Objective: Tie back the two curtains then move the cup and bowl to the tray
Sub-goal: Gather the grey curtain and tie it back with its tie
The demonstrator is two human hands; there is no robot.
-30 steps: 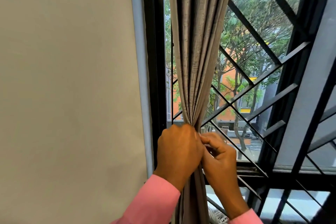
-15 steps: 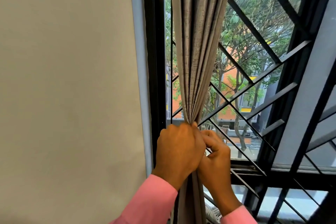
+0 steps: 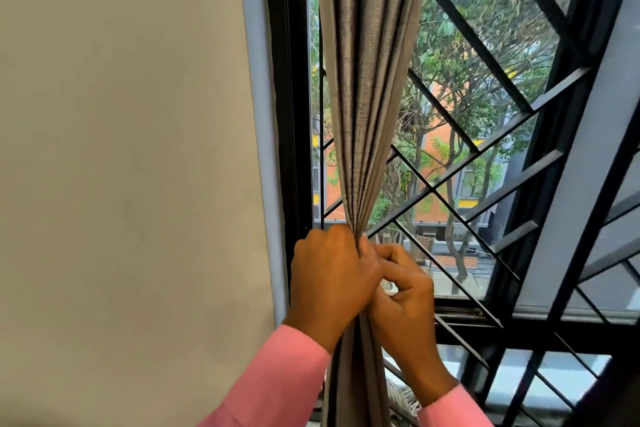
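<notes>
A grey curtain hangs in front of the window, gathered into a tight bunch at waist height. My left hand is closed around that bunch from the left. My right hand presses against it from the right, fingers curled and pinching at the gathered fabric; any tie-back is hidden between my hands. Below my hands the curtain falls straight down. The second curtain, the cup, the bowl and the tray are out of view.
A plain beige wall fills the left half. A black window frame and a black diagonal metal grille stand right behind the curtain. Trees and a brick building show outside.
Both hands stay clamped on the gathered curtain at about the same spot. The right hand's fingers have shifted slightly against the bunch.
</notes>
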